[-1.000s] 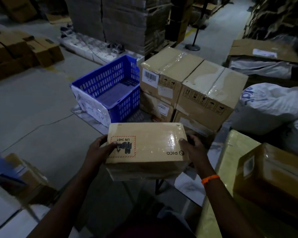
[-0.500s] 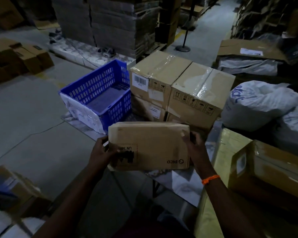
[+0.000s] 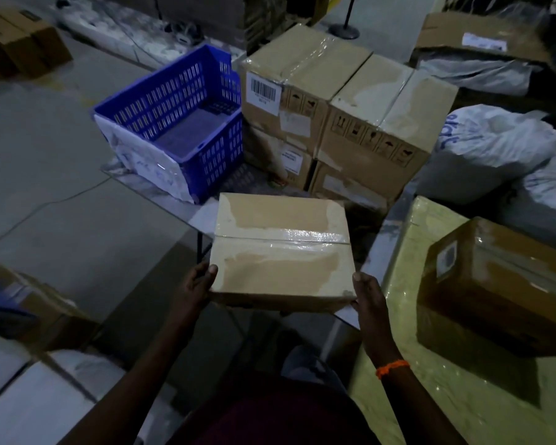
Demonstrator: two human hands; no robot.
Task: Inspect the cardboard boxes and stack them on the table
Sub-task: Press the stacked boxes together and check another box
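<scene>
Over the near edge of the table (image 3: 238,183), both hands grip the box (image 3: 281,248), taped seam up: left hand (image 3: 195,290) clamped on its near-left corner, right hand (image 3: 368,297) on the near-right, thumbs on top. Beyond it, stacked boxes (image 3: 344,107) stand on the table, crate (image 3: 180,117) just left of them.

Dim light; grey concrete floor (image 3: 45,194) (thin line across), white sacks (image 3: 488,152) right.

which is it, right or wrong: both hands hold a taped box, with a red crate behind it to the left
One error: the head view shows the crate is blue, not red. The left hand and right hand do hold the taped box, with the crate behind it to the left.
</scene>
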